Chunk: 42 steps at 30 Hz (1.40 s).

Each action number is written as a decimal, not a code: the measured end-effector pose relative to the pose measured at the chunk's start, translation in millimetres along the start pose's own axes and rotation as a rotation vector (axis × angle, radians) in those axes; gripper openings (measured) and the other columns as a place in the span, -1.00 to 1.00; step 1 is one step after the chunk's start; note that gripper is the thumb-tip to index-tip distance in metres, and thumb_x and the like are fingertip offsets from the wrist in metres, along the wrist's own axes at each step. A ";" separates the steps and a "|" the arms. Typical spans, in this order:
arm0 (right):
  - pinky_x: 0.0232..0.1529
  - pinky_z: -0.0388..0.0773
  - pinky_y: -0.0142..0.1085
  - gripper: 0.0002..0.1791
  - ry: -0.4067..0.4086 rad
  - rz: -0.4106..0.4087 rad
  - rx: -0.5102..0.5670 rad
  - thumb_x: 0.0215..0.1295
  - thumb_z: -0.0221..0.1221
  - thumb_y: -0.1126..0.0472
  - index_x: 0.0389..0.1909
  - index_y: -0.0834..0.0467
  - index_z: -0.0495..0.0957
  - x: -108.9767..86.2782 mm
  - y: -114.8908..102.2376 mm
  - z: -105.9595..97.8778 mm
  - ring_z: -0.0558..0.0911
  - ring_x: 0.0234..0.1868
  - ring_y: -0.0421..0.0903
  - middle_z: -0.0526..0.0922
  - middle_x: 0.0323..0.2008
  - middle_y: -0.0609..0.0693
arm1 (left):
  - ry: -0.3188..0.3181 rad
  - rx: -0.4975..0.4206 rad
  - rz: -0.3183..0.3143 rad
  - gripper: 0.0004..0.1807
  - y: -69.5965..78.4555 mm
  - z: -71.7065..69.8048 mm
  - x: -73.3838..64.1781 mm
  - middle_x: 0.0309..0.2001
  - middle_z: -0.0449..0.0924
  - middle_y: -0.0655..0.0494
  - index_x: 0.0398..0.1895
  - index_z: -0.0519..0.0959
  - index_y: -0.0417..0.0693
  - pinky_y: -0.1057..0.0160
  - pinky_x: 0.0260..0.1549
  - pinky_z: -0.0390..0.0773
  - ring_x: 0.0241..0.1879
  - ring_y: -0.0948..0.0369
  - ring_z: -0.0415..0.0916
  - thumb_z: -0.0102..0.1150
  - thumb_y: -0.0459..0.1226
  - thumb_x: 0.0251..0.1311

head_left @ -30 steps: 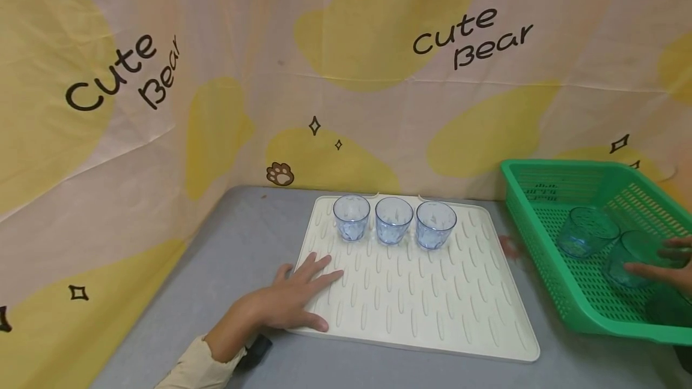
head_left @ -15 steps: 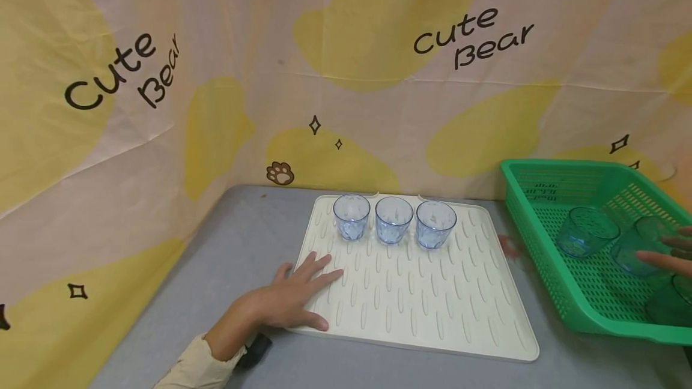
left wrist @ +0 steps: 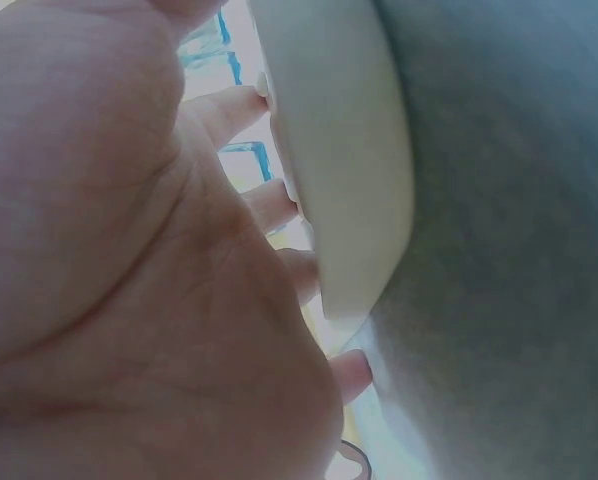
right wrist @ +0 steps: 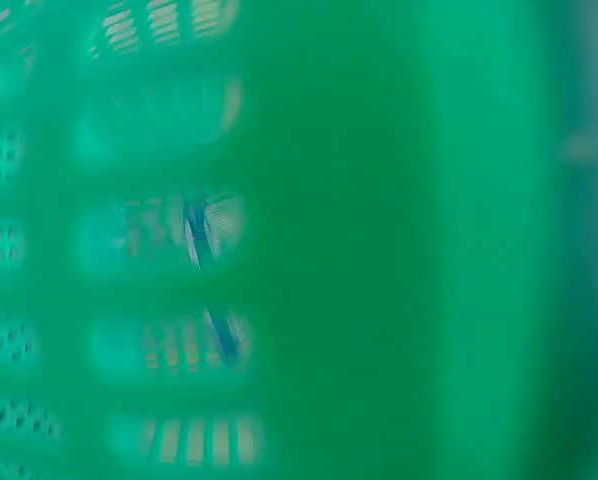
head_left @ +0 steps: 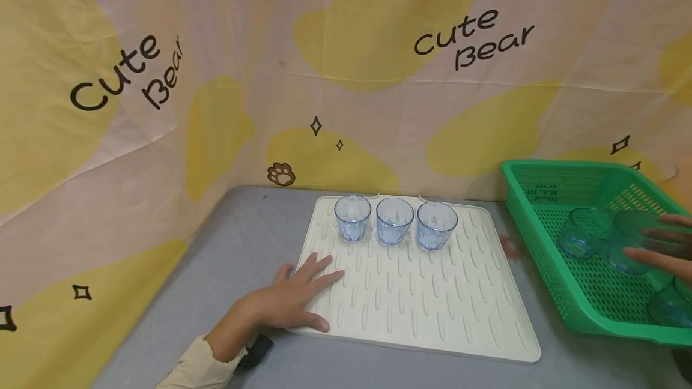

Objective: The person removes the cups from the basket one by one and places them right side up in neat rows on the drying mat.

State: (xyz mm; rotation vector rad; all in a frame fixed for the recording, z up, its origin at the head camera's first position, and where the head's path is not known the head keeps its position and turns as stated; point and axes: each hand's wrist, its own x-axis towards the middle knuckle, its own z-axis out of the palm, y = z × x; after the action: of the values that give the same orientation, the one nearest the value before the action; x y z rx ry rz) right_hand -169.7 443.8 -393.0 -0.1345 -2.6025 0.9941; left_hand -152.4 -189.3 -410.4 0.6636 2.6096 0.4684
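Note:
My left hand (head_left: 289, 305) lies with fingers spread across the lower left corner of the white ribbed mat (head_left: 421, 317). In the left wrist view, fingertips (left wrist: 299, 272) meet the rim of the mat. At the right edge of the head view, my right hand (head_left: 667, 251) reaches into the green basket (head_left: 540, 257) and grips a clear glass (head_left: 627, 257) between thumb and fingers; the hand is partly cut off. Another glass (head_left: 578, 236) stands left of it in the basket, and a further glass (head_left: 670, 305) sits nearer me. The right wrist view holds only blurred basket wall (right wrist: 339, 250).
Three bluish glasses stand upright in a row at the back of the mat: left glass (head_left: 352, 221), middle glass (head_left: 394, 224), right glass (head_left: 435, 227). A grey cloth (head_left: 238, 239) covers the table. Behind hangs a patterned curtain (head_left: 367, 107).
Inside the basket my right hand has shifted the glass a little farther back, away from the nearer glass, which shows more now. The left hand and the mat stay put.

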 end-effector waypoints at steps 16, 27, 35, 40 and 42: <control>0.01 0.18 -0.79 -0.07 -0.072 -0.138 0.115 0.40 0.20 0.22 0.57 -0.25 -0.15 -1.6 -25.6 16.0 0.30 0.10 -0.74 0.24 0.23 -0.65 | 0.001 0.008 0.010 0.01 0.6 -2.1 -1.5 0.64 -0.21 0.13 0.57 0.07 0.34 -0.42 0.38 -0.26 0.62 -0.09 -0.38 0.33 0.21 0.06; -0.15 0.29 -0.75 -0.16 -0.179 -0.291 0.250 0.39 0.04 0.53 0.57 -0.06 0.00 -27.7 -92.0 14.6 0.39 0.05 -0.68 0.36 0.15 -0.59 | -0.004 -0.003 -0.007 0.02 1.9 -0.1 -1.4 0.64 -0.21 0.15 0.56 0.08 0.37 -0.43 0.38 -0.29 0.62 -0.09 -0.38 0.34 0.21 0.03; -0.21 0.38 -0.71 -0.22 -0.299 -0.266 0.261 0.44 0.01 0.47 0.56 -0.08 0.01 -24.6 -93.9 21.3 0.40 0.05 -0.72 0.37 0.15 -0.60 | -0.005 -0.001 0.000 0.02 1.8 -0.6 -1.0 0.64 -0.21 0.14 0.57 0.07 0.36 -0.44 0.37 -0.28 0.62 -0.10 -0.38 0.34 0.22 0.04; -0.19 0.38 -0.69 -0.22 -0.328 -0.237 0.235 0.47 0.01 0.42 0.58 -0.08 -0.04 -24.0 -96.0 22.6 0.39 0.06 -0.70 0.34 0.18 -0.56 | -0.002 -0.003 0.000 0.03 1.3 -0.5 -0.2 0.64 -0.21 0.14 0.57 0.07 0.37 -0.44 0.38 -0.29 0.61 -0.10 -0.38 0.34 0.22 0.02; -0.19 0.37 -0.69 -0.22 -0.328 -0.232 0.237 0.47 0.02 0.41 0.58 -0.08 -0.05 -24.2 -96.2 22.1 0.39 0.07 -0.68 0.33 0.20 -0.54 | -0.003 -0.004 0.001 0.03 0.9 -0.3 0.1 0.64 -0.21 0.14 0.57 0.07 0.37 -0.44 0.37 -0.28 0.61 -0.10 -0.38 0.34 0.23 0.02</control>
State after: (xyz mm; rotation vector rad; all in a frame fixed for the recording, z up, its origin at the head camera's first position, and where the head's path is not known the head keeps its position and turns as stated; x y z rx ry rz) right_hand -151.5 352.8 -351.7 0.4127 -2.6718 1.3174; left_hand -152.3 -188.6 -409.8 0.6642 2.6052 0.4731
